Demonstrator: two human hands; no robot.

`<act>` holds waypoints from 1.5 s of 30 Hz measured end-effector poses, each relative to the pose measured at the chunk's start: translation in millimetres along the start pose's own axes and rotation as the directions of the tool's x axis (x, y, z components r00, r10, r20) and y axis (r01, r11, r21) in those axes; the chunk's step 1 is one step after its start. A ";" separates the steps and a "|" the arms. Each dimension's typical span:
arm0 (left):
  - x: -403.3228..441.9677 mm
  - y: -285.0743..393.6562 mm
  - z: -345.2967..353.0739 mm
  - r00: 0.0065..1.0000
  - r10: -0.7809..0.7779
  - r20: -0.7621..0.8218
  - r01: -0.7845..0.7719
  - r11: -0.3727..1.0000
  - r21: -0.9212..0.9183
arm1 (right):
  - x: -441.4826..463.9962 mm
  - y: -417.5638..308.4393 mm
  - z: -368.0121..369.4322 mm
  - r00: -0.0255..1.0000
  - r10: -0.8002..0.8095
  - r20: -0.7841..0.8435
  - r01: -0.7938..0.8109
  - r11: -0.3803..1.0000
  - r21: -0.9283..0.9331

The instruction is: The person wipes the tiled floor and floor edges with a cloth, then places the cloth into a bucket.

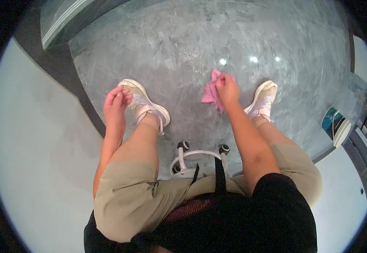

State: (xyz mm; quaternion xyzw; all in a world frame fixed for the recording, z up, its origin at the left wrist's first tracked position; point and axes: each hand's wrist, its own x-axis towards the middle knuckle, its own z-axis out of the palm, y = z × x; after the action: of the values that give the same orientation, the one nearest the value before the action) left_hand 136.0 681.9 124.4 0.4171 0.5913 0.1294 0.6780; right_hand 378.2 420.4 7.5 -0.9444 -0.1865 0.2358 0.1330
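My right hand (pixel 228 89) is closed on a pink cloth (pixel 211 93), which hangs in loose folds in front of me between my two shoes. Over by my left shoe (pixel 143 101), my left hand (pixel 116 101) is held up with its fingers loosely bent and apart. Nothing shows in it. The right shoe (pixel 262 98) stands to the right of the cloth.
I sit on a white stool base (pixel 200 152) with black casters. Grey, marbled floor (pixel 170 46) stretches ahead. A pale wall (pixel 40 139) with a dark skirting runs along the left. To the right stands a white-lidded bin (pixel 337 128) with a blue side.
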 end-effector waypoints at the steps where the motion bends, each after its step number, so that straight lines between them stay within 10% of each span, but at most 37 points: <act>1: 0.4 -0.5 -2.0 1.000 -0.008 -0.007 0.008 1.000 -0.007 | 14.3 -3.7 -0.6 1.000 -0.005 0.008 0.005 1.000 -0.009; 3: 4.5 0.8 -6.2 0.996 -0.041 -0.075 0.039 0.999 -0.021 | 63.7 -12.2 7.8 0.994 -0.099 -0.055 0.108 0.969 0.224; 14: 14.6 14.3 0.8 0.992 -0.128 -0.007 0.128 0.991 0.036 | 254.7 -120.7 -20.3 0.954 -0.284 -0.094 0.285 0.958 -0.006; 28: 15.0 4.1 -10.2 0.987 -0.158 0.043 0.157 0.987 0.010 | 75.9 -15.3 -13.3 0.983 -0.070 0.168 0.056 0.995 0.086; 38: 10.6 8.6 -9.4 0.983 -0.182 0.017 0.181 0.982 0.052 | 252.6 -115.8 -14.3 0.944 -0.297 -0.146 0.305 0.952 0.035; 45: 10.5 8.9 -7.1 0.978 -0.203 0.046 0.199 0.978 0.068 | 183.5 -100.4 -7.1 0.970 -0.182 -0.160 0.206 0.967 0.152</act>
State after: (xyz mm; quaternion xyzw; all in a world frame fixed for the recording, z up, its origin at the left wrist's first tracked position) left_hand 135.1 697.4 123.9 0.3796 0.6161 0.0304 0.6895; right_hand 503.0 585.3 -25.1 -0.9217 -0.2475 0.1673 0.2475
